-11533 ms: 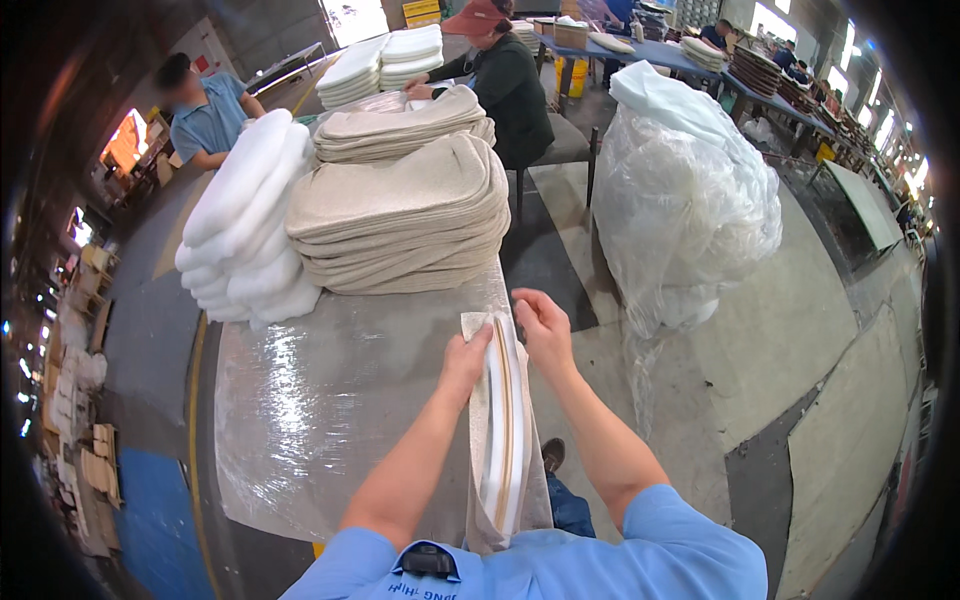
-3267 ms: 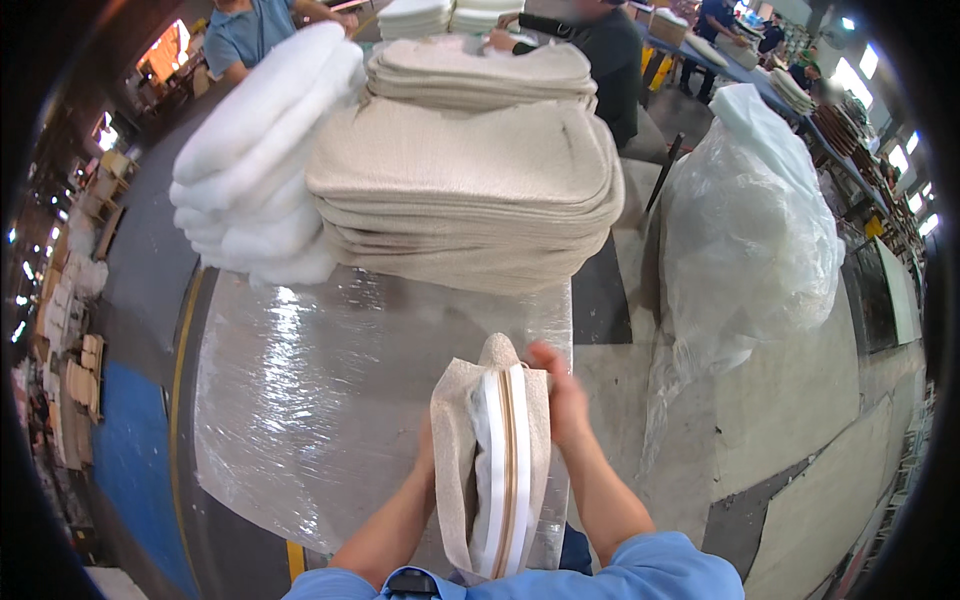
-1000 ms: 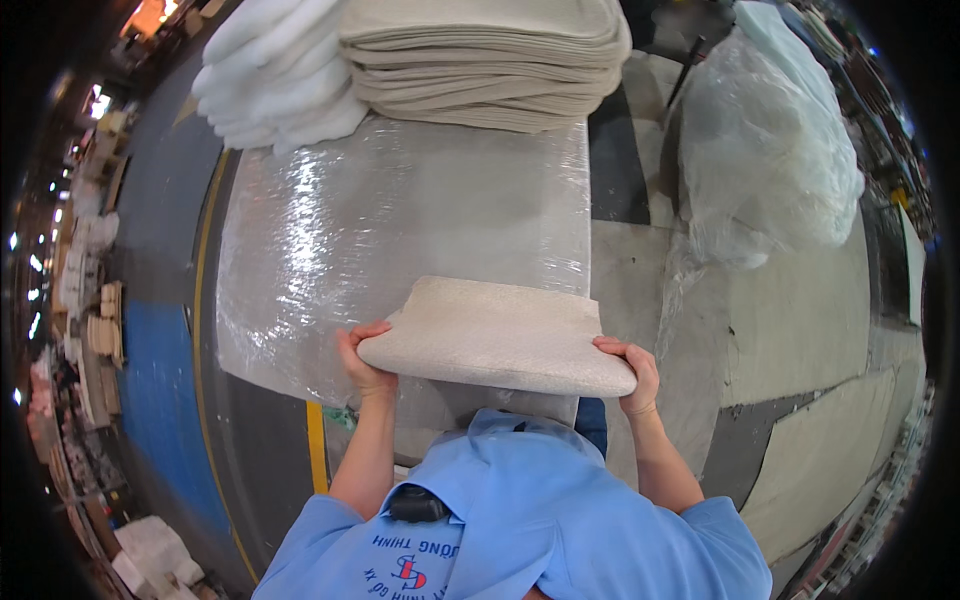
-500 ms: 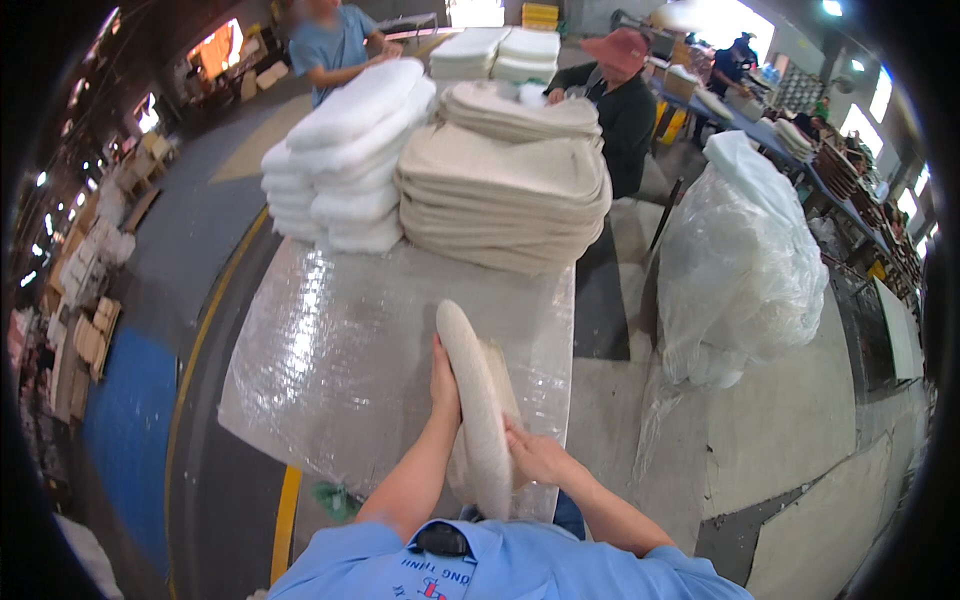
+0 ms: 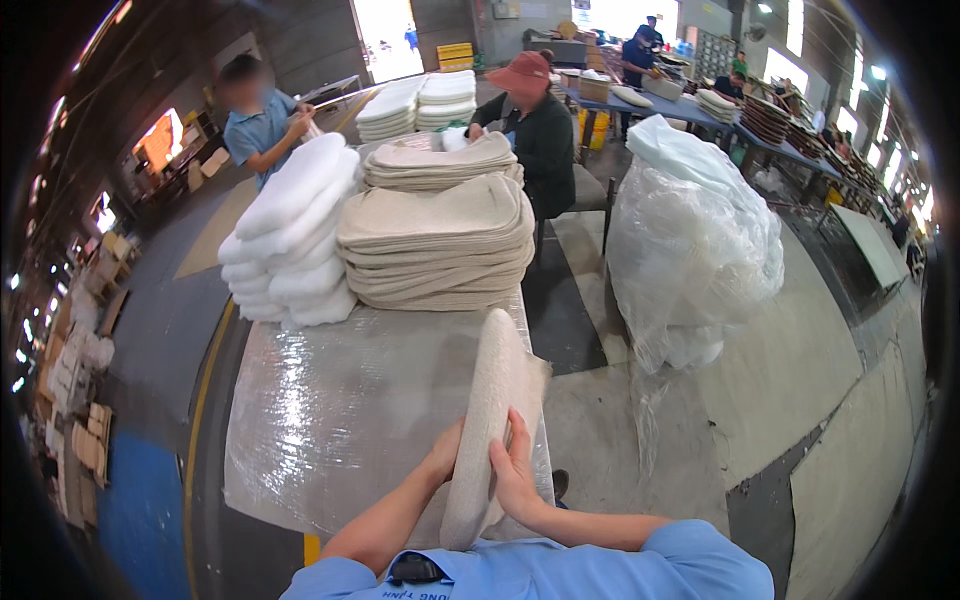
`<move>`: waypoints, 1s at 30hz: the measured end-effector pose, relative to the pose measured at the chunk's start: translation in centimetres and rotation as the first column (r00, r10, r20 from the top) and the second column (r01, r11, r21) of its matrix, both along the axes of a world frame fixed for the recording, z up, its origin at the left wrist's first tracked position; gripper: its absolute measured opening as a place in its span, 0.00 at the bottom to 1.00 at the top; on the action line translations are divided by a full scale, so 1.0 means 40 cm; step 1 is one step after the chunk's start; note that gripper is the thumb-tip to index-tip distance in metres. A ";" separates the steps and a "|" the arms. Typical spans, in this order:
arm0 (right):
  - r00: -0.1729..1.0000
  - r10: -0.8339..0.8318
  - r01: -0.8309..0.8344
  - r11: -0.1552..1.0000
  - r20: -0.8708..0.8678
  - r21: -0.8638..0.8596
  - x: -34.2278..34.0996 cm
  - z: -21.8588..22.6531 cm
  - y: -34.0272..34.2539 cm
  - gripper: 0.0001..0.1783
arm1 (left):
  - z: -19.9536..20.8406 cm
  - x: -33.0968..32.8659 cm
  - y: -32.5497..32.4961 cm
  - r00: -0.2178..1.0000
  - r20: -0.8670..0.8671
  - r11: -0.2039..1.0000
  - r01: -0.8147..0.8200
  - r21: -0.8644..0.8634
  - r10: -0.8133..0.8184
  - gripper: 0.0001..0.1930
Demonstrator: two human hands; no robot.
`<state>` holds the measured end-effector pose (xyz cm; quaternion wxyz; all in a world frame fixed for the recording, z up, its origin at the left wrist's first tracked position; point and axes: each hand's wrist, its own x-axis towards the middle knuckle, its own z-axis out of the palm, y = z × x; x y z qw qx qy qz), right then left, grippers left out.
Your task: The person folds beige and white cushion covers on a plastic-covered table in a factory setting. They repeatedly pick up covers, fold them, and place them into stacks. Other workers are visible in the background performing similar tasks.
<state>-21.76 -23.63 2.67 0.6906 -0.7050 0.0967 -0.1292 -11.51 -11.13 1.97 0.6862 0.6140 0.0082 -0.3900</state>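
We are standing a beige cushion [image 5: 487,420] on edge at the near edge of the plastic-wrapped surface [image 5: 340,420].
Our right hand [image 5: 517,470] is pressing flat-fingered on its side while our left hand [image 5: 445,458] is gripping behind; it seems to need laying flat next.

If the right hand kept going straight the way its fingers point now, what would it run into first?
The right hand lies flat on the beige cushion held on edge, fingers pointing up along it. Going straight on, it would slide along the cushion, then probably meet the stack of beige covers beyond; depth is unclear.
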 end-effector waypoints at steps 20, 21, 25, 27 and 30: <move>0.967 -0.153 0.253 0.458 -0.205 0.852 0.161 -0.263 -0.126 0.38 | -0.126 0.019 -0.168 0.934 0.220 0.949 0.238 0.205 -0.281 0.38; 0.968 -0.154 0.249 0.457 -0.200 0.854 0.171 -0.302 -0.122 0.38 | -0.167 0.022 -0.164 0.921 0.276 0.952 0.220 0.214 -0.275 0.37; 0.963 -0.222 0.258 0.581 -0.154 0.772 0.186 -0.383 -0.144 0.37 | -0.234 0.038 -0.179 0.910 0.226 0.912 0.274 0.304 -0.348 0.37; 0.960 -0.217 0.278 0.661 -0.178 0.697 0.188 -0.362 -0.133 0.37 | -0.228 0.057 -0.167 0.930 0.156 0.930 0.296 0.219 -0.333 0.36; 0.948 -0.228 0.314 0.793 -0.224 0.521 0.132 -0.323 -0.118 0.36 | -0.156 0.060 -0.158 0.929 0.021 0.917 0.361 0.170 -0.370 0.38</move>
